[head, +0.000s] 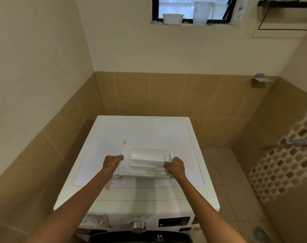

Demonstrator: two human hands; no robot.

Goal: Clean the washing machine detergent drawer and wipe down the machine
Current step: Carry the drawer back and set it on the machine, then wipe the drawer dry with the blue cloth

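Brown-tiled corner housing white front-load washing machine (140,130) | left hand (112,162) gripping left end of white plastic detergent drawer (144,160) | drawer lying flat on machine's top | right hand (174,166) clenching drawer's right end, fingers curled | round steel floor drain (261,235) sitting far right

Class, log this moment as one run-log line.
drawer out, over washer | left hand grips one end | right hand grips other end

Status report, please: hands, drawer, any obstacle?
Left hand and right hand each grip one end of detergent drawer. Drawer is out, over washing machine top. No obstacle seen.
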